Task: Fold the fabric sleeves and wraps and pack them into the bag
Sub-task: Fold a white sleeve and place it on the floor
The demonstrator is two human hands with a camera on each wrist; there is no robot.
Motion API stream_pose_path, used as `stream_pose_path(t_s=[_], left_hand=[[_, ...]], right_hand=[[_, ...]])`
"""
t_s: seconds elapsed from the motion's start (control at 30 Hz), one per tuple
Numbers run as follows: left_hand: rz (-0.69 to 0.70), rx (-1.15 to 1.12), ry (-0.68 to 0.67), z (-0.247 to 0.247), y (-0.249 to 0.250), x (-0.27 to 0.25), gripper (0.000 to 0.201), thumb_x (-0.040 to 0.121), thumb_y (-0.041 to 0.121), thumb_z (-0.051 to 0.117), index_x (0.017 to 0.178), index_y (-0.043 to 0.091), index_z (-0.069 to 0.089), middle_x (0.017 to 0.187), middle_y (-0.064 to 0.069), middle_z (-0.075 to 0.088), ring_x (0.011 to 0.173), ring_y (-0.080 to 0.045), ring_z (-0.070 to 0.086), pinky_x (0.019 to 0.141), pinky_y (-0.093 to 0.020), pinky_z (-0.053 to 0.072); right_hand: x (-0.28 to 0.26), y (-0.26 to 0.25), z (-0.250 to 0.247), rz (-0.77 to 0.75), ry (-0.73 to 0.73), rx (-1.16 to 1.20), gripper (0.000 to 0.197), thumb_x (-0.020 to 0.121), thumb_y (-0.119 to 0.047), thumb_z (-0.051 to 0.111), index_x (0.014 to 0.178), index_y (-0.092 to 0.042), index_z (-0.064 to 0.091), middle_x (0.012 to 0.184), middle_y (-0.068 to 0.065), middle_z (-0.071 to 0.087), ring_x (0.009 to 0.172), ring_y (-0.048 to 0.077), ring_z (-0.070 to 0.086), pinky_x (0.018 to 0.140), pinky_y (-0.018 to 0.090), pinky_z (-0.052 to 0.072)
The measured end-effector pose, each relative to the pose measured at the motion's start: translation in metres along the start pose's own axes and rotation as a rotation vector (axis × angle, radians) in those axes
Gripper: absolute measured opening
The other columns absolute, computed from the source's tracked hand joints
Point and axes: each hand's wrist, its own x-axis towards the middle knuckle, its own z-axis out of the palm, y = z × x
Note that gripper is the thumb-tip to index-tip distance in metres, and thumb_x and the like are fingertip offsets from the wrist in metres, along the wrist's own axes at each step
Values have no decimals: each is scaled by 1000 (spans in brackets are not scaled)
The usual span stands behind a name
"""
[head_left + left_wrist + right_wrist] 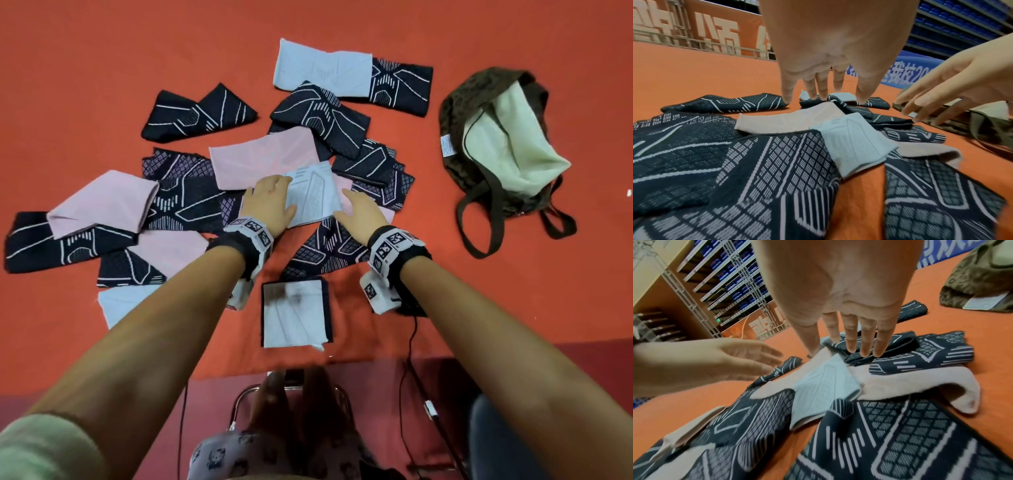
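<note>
Left of the pale blue sleeve point(313, 195) atop the unfolded pile, the left hand point(270, 202) hovers with slack, empty grip; right of it, the right hand point(363, 214) does likewise, apparently bracketing it for lifting. Farther right, the bag point(459, 113) lies mouth-open on the tabletop point(85, 68), ready to receive folded pieces.

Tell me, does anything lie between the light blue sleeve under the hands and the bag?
Yes. Dark patterned sleeves are piled right of the light blue sleeve, toward the bag. The bag's mouth gapes open. Both the left hand and right hand hover open.
</note>
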Motion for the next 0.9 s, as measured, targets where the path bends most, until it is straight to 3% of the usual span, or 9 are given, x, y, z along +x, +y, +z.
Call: stream_pose_path(t_s=[0.23,0.33,0.43,0.53,0.67,0.73,0.83,0.9], left_hand=[[-278,-217,-124,13,-14,55,61,89,19,53,144,9,28,144,-18,36,131,-34,34,106,-42,32],[-349,-256,-114,21,-20,75,59,87,18,56,140,6,32,137,-20,41,123,-36,43,102,-40,35],[-446,-257,-86,30,-21,84,51,86,18,58,130,5,37,124,-20,48,107,-37,53,84,-40,43],[-501,-330,-46,42,-24,87,47,85,20,61,124,8,38,105,-17,59,88,-30,55,67,-33,39],[-508,-475,90,46,-29,88,31,86,26,60,113,12,53,92,-9,60,79,-24,53,67,-28,39],[-519,-592,158,45,-29,87,25,86,22,60,109,12,59,88,-7,57,78,-22,51,68,-26,40],[-538,-717,211,39,-29,82,21,86,21,58,105,14,62,88,-6,57,77,-21,52,70,-27,43],[-552,-736,224,31,-28,77,19,89,25,54,103,15,62,89,-7,59,78,-22,53,74,-31,45]], right_hand=[[69,4,-13,62,-11,69,52,93,-19,53,140,-5,38,141,16,45,129,29,43,106,33,33],[96,7,-12,96,16,96,39,92,-24,53,128,-9,53,127,15,58,114,28,54,95,32,42],[113,9,-6,109,11,134,22,89,-21,56,106,-9,63,108,11,66,97,25,59,86,30,46],[122,10,4,93,5,159,20,87,-19,57,101,-5,62,94,10,63,86,20,53,83,30,44],[128,7,10,86,60,247,24,87,-22,59,93,1,60,69,4,51,75,21,50,69,30,41],[129,5,8,55,82,310,27,88,-24,59,96,1,61,69,4,53,74,20,50,71,30,42],[126,-1,0,21,125,416,11,87,-15,58,93,-7,63,62,-6,44,66,12,43,70,24,39],[117,-8,-6,-15,137,473,10,85,-10,58,92,-5,64,66,-1,44,66,12,42,70,23,39]])
